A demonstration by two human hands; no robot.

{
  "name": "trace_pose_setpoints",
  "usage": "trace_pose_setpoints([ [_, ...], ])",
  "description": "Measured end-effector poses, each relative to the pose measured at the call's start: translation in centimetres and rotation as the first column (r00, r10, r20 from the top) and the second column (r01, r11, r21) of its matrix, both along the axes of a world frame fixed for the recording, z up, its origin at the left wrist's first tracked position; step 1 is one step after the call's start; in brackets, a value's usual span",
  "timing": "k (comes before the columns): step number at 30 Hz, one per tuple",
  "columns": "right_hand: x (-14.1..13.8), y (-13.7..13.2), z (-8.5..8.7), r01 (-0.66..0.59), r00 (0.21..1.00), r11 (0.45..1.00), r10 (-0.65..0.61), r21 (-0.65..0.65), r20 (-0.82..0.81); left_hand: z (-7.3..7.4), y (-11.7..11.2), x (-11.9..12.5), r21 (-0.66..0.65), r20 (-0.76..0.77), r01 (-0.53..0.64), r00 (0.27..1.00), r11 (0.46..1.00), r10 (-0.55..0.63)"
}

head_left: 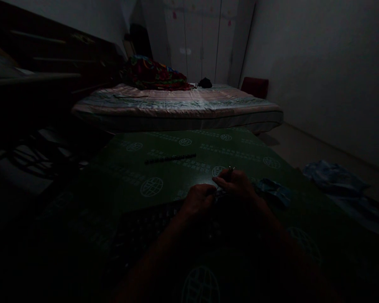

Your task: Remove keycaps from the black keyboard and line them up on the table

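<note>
Right hand: the right hand is pinched narrow around a thin tool, whose upper end shows above the fingers; its lower end seems to slant toward the other hand, though the dark blurs it
Left hand: the left hand is curled just beside the right, fingertips drawn in; I cannot tell whether it grips anything
Pale piece: a small pale piece shows between the two hands; too dim to name, or to say which hand steadies it
Keyboard: the dark keyboard lies below and to the left of the left hand; its right part is lost in shadow under the forearms, so contact is unclear
Slip risk: the tool could skid off the piece and jab the left fingertips, caused by poor light and close-set hands; a loosened small part could drop and vanish among the keys
Dark strip: a narrow dark strip lies beyond the left hand; a forward sweep might knock it
Blue cloth: a crumpled blue cloth sits right of the right hand, on the green tabletop; it could snag that wrist
Bed: farthest from the hands, a bed stands past the tabletop
</note>
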State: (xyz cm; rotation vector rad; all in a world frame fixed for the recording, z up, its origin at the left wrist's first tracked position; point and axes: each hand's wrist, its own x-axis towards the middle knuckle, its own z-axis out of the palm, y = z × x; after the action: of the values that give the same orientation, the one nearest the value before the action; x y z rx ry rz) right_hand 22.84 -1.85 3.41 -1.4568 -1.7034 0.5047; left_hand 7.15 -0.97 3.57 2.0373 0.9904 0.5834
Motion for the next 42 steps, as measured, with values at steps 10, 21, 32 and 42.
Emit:
trace_pose_setpoints([
  [10,-0.6,-0.2,0.2,0.025,0.998,1.000,-0.026,0.014,0.057,-0.7,0.1,-0.2,0.141,-0.118,0.037,0.993,0.989,-0.020],
  [21,-0.4,0.1,-1.0,-0.029,0.999,1.000,0.029,0.011,0.013,-0.7,-0.1,0.1,0.143,-0.196,0.050,0.980,0.989,-0.021],
  [32,-0.6,0.4,-2.3,0.033,0.997,0.999,-0.031,0.031,-0.076,-0.7,0.3,0.6,0.258,-0.353,0.028,0.933,0.966,0.067],
  [42,-0.9,0.6,-3.0,0.073,0.996,0.993,-0.067,0.095,-0.063,-0.6,1.2,0.9,0.257,-0.469,0.038,0.879,0.966,0.090],
])
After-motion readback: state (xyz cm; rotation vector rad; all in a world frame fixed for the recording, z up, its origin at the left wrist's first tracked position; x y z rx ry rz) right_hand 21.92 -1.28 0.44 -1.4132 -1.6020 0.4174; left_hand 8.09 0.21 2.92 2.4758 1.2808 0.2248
